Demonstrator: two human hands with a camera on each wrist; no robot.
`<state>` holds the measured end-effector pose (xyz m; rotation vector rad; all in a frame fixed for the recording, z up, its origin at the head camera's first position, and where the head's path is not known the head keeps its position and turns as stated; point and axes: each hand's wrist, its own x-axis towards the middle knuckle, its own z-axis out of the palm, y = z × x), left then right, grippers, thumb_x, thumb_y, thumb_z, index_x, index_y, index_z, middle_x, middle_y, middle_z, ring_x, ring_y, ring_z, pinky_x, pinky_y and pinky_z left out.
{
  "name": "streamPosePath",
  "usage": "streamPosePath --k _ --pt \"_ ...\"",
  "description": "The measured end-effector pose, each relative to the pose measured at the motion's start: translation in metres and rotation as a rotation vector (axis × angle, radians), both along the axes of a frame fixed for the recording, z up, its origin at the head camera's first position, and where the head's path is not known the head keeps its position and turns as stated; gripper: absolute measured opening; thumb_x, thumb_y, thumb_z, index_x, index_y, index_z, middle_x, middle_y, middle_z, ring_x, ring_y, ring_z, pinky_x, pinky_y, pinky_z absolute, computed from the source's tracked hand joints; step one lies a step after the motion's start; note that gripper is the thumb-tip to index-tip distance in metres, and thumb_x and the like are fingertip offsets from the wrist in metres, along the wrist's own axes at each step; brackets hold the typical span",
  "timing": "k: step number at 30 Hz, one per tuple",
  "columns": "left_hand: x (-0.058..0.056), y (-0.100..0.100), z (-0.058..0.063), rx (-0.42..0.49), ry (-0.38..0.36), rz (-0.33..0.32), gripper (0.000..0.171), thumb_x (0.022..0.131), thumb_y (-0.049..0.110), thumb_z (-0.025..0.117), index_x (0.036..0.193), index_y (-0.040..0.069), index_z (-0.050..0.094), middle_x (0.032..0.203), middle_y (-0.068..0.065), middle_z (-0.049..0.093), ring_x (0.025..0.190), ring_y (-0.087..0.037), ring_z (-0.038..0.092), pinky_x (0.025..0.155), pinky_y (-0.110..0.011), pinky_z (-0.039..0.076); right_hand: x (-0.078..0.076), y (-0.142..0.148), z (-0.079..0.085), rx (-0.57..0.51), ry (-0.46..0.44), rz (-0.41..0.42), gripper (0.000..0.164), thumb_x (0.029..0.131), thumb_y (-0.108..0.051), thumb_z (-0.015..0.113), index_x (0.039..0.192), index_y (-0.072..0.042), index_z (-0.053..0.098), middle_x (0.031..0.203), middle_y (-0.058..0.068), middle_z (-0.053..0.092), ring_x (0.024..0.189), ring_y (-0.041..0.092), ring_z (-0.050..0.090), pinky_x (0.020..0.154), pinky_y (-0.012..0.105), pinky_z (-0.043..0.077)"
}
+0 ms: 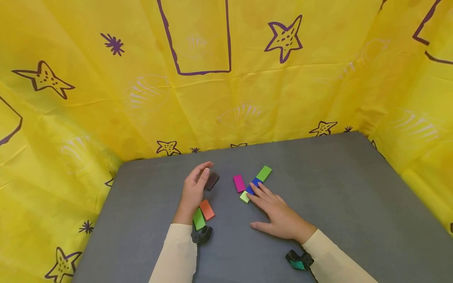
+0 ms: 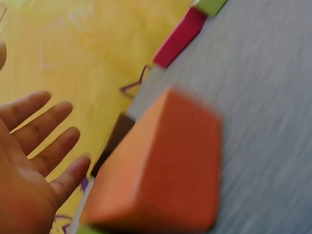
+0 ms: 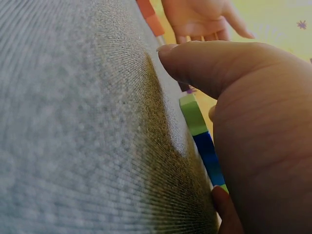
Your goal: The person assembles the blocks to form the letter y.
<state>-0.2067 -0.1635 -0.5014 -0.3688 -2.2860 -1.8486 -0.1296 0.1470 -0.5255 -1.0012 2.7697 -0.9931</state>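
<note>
My left hand hovers beside a dark brown block, its fingers extended and spread in the left wrist view, with nothing between them. Near that wrist lie an orange block and a green block. The fingertips of my right hand rest over a blue block, partly hiding it; the thumb is held out to the side. The blue block sits in a slanting row between a pale green block and a brighter green block. Left of this row lies a magenta block.
The blocks lie on a grey cloth-covered table. A yellow curtain with purple starfish drawings rises behind and along both sides. Each wrist wears a black strap device above the table.
</note>
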Motion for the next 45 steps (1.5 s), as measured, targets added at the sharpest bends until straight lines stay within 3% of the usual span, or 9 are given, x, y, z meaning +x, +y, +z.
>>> streamPosePath --k 8,19,22,25,29,31,35,39,45 --pt "-0.003 -0.021 -0.006 0.003 -0.052 -0.044 0.048 0.122 0.027 0.036 0.156 -0.001 0.055 0.151 -0.016 0.062 0.14 -0.04 0.054 0.112 -0.063 0.041 0.0 0.0 -0.001 0.007 0.001 -0.003 0.089 0.099 -0.05 0.079 0.171 -0.015 0.039 0.18 0.005 0.018 0.165 0.028 0.006 0.118 0.071 0.029" --pt "-0.004 -0.023 -0.017 0.003 -0.06 -0.078 0.054 0.122 0.032 0.028 0.158 0.002 0.055 0.15 -0.014 0.064 0.136 -0.039 0.057 0.111 -0.058 0.039 0.001 0.001 0.0 0.016 -0.023 -0.005 0.089 0.099 -0.05 0.079 0.171 -0.017 0.038 0.181 0.002 0.017 0.165 0.026 0.005 0.12 0.07 0.026" --pt "-0.003 -0.023 -0.016 -0.006 -0.102 -0.088 0.05 0.121 0.03 0.034 0.159 0.003 0.054 0.151 -0.011 0.063 0.139 -0.036 0.055 0.115 -0.055 0.037 0.001 0.001 0.0 0.016 -0.023 -0.003 0.089 0.099 -0.05 0.079 0.171 -0.017 0.038 0.181 0.003 0.017 0.165 0.026 0.006 0.12 0.07 0.027" --pt "-0.002 -0.023 -0.016 -0.053 -0.163 -0.108 0.047 0.116 0.014 0.047 0.162 0.01 0.053 0.153 -0.004 0.062 0.144 -0.028 0.051 0.112 -0.049 0.039 0.001 0.001 0.0 0.013 -0.017 0.002 0.089 0.099 -0.05 0.079 0.171 -0.016 0.039 0.18 0.003 0.018 0.165 0.028 0.007 0.12 0.07 0.027" --pt "-0.002 -0.021 -0.015 -0.138 -0.192 -0.147 0.068 0.1 -0.011 0.049 0.162 0.015 0.054 0.154 0.001 0.062 0.148 -0.021 0.046 0.098 -0.046 0.04 0.001 0.001 0.0 0.017 -0.023 0.001 0.089 0.099 -0.05 0.079 0.171 -0.016 0.038 0.181 0.002 0.017 0.165 0.028 0.007 0.121 0.069 0.026" --pt "-0.002 -0.021 -0.016 -0.168 -0.18 -0.161 0.072 0.095 -0.015 0.049 0.16 0.014 0.056 0.153 0.0 0.062 0.149 -0.022 0.045 0.102 -0.048 0.04 0.001 0.0 0.0 0.021 -0.026 0.0 0.089 0.099 -0.051 0.078 0.171 -0.017 0.038 0.181 0.002 0.017 0.165 0.027 0.006 0.121 0.068 0.026" --pt "-0.004 -0.021 -0.018 -0.228 -0.171 -0.153 0.072 0.093 -0.016 0.054 0.158 0.016 0.06 0.153 0.0 0.063 0.148 -0.024 0.046 0.12 -0.053 0.033 0.001 0.0 -0.001 0.02 -0.013 0.0 0.088 0.1 -0.05 0.078 0.171 -0.016 0.039 0.18 0.003 0.018 0.165 0.029 0.007 0.12 0.069 0.027" --pt "-0.005 -0.021 -0.021 -0.265 -0.194 -0.109 0.071 0.092 -0.01 0.063 0.156 0.021 0.062 0.155 0.004 0.059 0.146 -0.024 0.047 0.119 -0.053 0.035 0.001 0.0 -0.002 0.01 0.014 0.002 0.086 0.1 -0.049 0.078 0.17 -0.015 0.041 0.18 0.006 0.021 0.165 0.033 0.01 0.119 0.071 0.029" --pt "-0.006 -0.018 -0.019 -0.31 -0.17 -0.061 0.066 0.093 -0.003 0.08 0.154 0.016 0.064 0.154 -0.002 0.056 0.144 -0.027 0.049 0.12 -0.053 0.037 0.001 0.0 -0.001 0.013 0.001 0.002 0.087 0.1 -0.049 0.078 0.17 -0.016 0.04 0.18 0.006 0.02 0.165 0.03 0.009 0.119 0.071 0.028"
